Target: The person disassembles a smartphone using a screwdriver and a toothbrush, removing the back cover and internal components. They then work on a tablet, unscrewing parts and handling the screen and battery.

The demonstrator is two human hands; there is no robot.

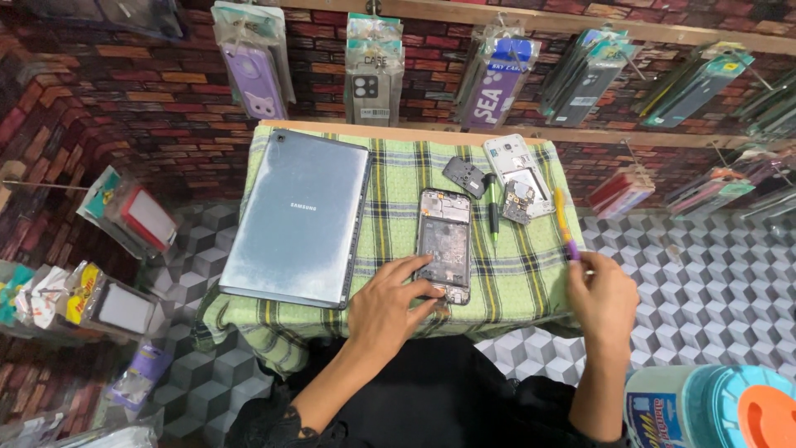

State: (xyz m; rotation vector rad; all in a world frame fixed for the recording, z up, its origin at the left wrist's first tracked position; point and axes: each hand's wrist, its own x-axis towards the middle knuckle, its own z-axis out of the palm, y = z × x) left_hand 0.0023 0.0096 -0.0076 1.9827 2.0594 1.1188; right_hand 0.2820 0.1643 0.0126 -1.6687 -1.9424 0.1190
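Two hands busy: your left hand (388, 305) has its fingers spread flat on the opened phone (445, 245), just right of the tablet (300, 217). Right hand (602, 300) fingers pinch a purple-yellow tool (565, 226); loose parts (518, 184) beyond the phone could probably get knocked off the worktop (398, 178).

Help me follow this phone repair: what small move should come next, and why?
Probably bring the right hand, which holds the yellow-and-purple pen-shaped tool off to the side, over to the opened black phone with its back cover removed. The left hand already rests on the phone's lower end, seemingly steadying it.
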